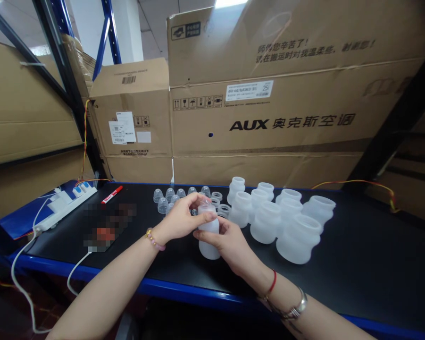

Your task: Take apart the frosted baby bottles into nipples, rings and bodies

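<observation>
A translucent white bottle (209,248) stands upright near the middle of the black tabletop, close to its front edge. My right hand (233,241) wraps round its body from the right, thumb across the front. At the bottle's neck, my left hand (184,215) closes from above on a clear top piece (207,207); its fingers partly hide that piece. Just behind my hands lie several clear dome caps (162,205) and several clear rings (224,210). To the right stand several more translucent white bottles (299,239), open at the top.
A red marker (112,194) and a blurred-out phone-like device (108,231) with a white cable lie at the left. Beyond them is a power strip (67,208) with plugs. Large cardboard sheets (290,104) wall off the back, and blue edging (173,289) runs along the tabletop's front.
</observation>
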`<state>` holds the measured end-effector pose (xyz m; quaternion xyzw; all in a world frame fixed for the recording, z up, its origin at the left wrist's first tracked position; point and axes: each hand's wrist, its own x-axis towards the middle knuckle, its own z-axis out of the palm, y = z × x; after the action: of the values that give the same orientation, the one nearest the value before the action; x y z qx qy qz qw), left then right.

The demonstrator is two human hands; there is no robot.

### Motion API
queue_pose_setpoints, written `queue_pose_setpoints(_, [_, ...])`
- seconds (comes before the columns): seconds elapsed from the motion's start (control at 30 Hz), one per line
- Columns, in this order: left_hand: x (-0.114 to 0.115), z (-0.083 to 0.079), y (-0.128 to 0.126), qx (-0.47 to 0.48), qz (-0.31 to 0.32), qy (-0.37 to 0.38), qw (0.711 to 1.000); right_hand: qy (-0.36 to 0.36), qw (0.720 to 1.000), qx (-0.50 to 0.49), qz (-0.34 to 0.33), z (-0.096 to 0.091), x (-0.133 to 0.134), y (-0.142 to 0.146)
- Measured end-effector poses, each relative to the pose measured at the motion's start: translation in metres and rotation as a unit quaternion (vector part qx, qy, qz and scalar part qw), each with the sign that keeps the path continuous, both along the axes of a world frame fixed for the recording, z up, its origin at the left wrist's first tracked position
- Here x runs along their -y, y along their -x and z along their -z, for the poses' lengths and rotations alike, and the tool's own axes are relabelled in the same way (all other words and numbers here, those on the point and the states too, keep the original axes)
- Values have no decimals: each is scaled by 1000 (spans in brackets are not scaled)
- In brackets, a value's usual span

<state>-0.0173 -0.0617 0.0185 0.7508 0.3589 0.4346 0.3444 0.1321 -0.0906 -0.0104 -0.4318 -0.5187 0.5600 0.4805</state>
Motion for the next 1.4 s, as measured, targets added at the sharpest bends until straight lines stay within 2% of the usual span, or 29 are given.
queue_pose_setpoints(0.07, [1, 2, -3, -12, -43, -5, 999, -4, 1000, -6, 0, 0, 0, 0])
queue_pose_setpoints(0.13, [2, 1, -4, -12, -40, 4, 999, -3, 1000, -9, -2, 0, 0, 0])
queue_pose_setpoints(0.23, [1, -4, -2, 36, 37, 61, 997, 0, 1000, 3, 1, 1, -1, 0])
queue_pose_setpoints(0.33, [0, -6, -2, 115, 110, 155, 975, 0, 1000, 16, 7, 2, 0, 0])
queue_pose_setpoints(0.4, [0, -5, -5, 149, 128, 195, 961, -1, 1000, 19, 10, 2, 0, 0])
queue_pose_setpoints(0.47, [0, -1, -10, 147, 99, 180, 968, -2, 1000, 16, 6, 2, 0, 0])
queue_pose_setpoints(0.57, [-1, 6, -15, 104, -33, 83, 991, -2, 1000, 5, -19, 1, 0, 0])
queue_pose_setpoints(0.63, [-3, 9, -15, 98, -79, 45, 991, 3, 1000, 1, -28, 1, -1, 0])
queue_pose_setpoints(0.67, [-4, 10, -14, 108, -69, 50, 991, 5, 1000, -2, -27, 1, -1, 0])
queue_pose_setpoints(0.73, [-5, 8, -11, 146, -11, 94, 985, 10, 1000, -3, -21, 0, -1, 0])
queue_pose_setpoints(0.83, [-3, 3, -8, 208, 92, 185, 956, 6, 1000, 7, -20, 0, 0, -1])
queue_pose_setpoints(0.9, [-1, 2, -9, 219, 129, 214, 943, 3, 1000, 10, -29, 0, 0, -1])
queue_pose_setpoints(0.97, [0, 3, -11, 196, 97, 189, 957, 6, 999, 2, -38, 0, 1, -1])
queue_pose_setpoints(1.03, [0, 5, -13, 154, 5, 117, 981, 12, 999, -6, -45, 0, 1, -1])
queue_pose_setpoints(1.1, [-1, 7, -12, 120, -80, 49, 988, 12, 999, -5, -46, -1, 1, -1])
queue_pose_setpoints(1.17, [-2, 7, -10, 105, -103, 22, 989, 10, 999, -2, -47, -1, 2, -1])
queue_pose_setpoints(1.27, [-3, 2, -4, 126, -24, 59, 990, 6, 999, 3, -46, -2, 2, -1])
queue_pose_setpoints(1.4, [0, -8, 1, 160, 90, 137, 973, 6, 999, 20, -39, -3, 3, -1])
